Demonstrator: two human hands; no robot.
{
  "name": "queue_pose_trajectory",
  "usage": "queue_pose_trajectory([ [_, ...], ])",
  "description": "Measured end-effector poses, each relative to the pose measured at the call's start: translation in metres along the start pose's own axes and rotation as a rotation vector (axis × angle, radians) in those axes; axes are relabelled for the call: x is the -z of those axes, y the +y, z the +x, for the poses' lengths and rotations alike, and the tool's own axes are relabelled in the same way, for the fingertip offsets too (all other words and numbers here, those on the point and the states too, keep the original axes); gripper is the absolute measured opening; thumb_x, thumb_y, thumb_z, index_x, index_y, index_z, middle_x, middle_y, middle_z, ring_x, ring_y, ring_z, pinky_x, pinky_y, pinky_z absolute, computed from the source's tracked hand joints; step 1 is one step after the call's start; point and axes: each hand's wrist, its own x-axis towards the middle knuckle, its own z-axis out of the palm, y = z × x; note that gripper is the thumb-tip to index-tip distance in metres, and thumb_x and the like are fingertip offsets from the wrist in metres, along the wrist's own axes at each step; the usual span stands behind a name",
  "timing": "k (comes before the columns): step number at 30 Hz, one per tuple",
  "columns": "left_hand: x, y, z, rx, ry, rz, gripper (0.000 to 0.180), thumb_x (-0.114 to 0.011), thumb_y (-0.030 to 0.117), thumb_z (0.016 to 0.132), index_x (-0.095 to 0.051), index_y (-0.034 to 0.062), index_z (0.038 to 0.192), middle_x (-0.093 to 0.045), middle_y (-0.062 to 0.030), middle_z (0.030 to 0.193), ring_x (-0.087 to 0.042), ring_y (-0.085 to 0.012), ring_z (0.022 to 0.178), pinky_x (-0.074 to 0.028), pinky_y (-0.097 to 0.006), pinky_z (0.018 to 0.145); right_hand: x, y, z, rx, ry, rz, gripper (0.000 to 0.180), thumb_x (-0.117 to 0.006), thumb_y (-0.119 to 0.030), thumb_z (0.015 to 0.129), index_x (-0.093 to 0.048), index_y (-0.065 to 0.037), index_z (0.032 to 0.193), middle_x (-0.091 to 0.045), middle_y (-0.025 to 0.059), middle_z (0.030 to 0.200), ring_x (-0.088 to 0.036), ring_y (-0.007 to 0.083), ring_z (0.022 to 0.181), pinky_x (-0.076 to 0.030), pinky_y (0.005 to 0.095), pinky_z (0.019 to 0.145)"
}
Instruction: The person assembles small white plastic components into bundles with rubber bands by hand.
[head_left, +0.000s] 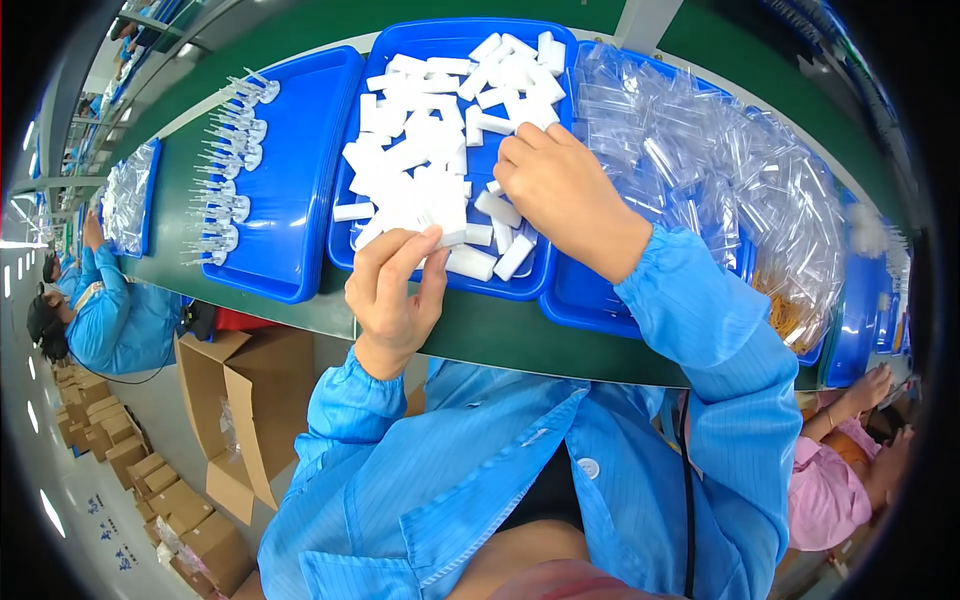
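Observation:
Under my hands lies a blue tray heaped with small white blocks, some overexposed in the middle. My left hand is at the tray's near edge, thumb and forefinger pinched on the end of a white block. Over the tray's right side is my right hand, its fingers curled down among the blocks by a white block. The back of that hand hides most of what its fingertips grip.
On the left, a blue tray carries a row of clear plastic pieces. Clear plastic sleeves overfill trays on the right, with orange pieces beside them. An open cardboard box stands below left. Co-workers sit at both sides.

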Motion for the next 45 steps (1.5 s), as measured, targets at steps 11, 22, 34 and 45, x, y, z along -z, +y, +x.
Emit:
queue_pose_trajectory([
  [11, -0.022, 0.014, 0.014, -0.069, -0.042, -0.085, 0.035, -0.081, -0.004, 0.071, -0.071, 0.0041, 0.103, -0.066, -0.0093, 0.091, -0.067, -0.0216, 0.069, -0.053, -0.03, 0.055, 0.046, -0.014, -0.02, -0.529, 0.27, 0.987, 0.029, -0.071, -0.008, 0.085, -0.061, 0.0, 0.112, -0.064, 0.0113, 0.093, -0.065, 0.0202, 0.081, -0.053, 0.03, 0.073],
  [22, -0.048, 0.05, 0.029, -0.179, -0.13, -0.162, 0.032, -0.079, -0.003, 0.067, -0.071, 0.0031, 0.097, -0.066, -0.0099, 0.094, -0.066, -0.0222, 0.072, -0.052, -0.03, 0.056, 0.08, -0.029, -0.08, -0.297, 0.373, 0.625, 0.022, -0.07, -0.003, 0.083, -0.064, -0.005, 0.104, -0.062, 0.0107, 0.101, -0.065, 0.0307, 0.085, -0.054, 0.0367, 0.068],
  [34, -0.051, 0.076, 0.041, -0.376, -0.275, -0.166, 0.033, -0.076, 0.002, 0.068, -0.073, 0.0054, 0.101, -0.069, -0.0123, 0.104, -0.068, -0.0214, 0.076, -0.053, -0.028, 0.059, 0.109, -0.009, -0.125, -0.534, 0.267, 0.933, 0.028, -0.067, -0.004, 0.085, -0.059, -0.004, 0.112, -0.065, 0.0109, 0.097, -0.067, 0.0228, 0.088, -0.053, 0.0328, 0.078],
  [45, -0.06, 0.102, 0.052, -0.584, -0.38, -0.285, 0.034, -0.077, 0.001, 0.072, -0.073, 0.0079, 0.105, -0.064, -0.0139, 0.112, -0.07, -0.0203, 0.077, -0.055, -0.026, 0.059, 0.095, 0.015, -0.145, -0.787, 0.649, 1.181, 0.029, -0.066, -0.013, 0.093, -0.057, -0.001, 0.117, -0.068, 0.0066, 0.088, -0.063, 0.0107, 0.083, -0.048, 0.0263, 0.075],
])
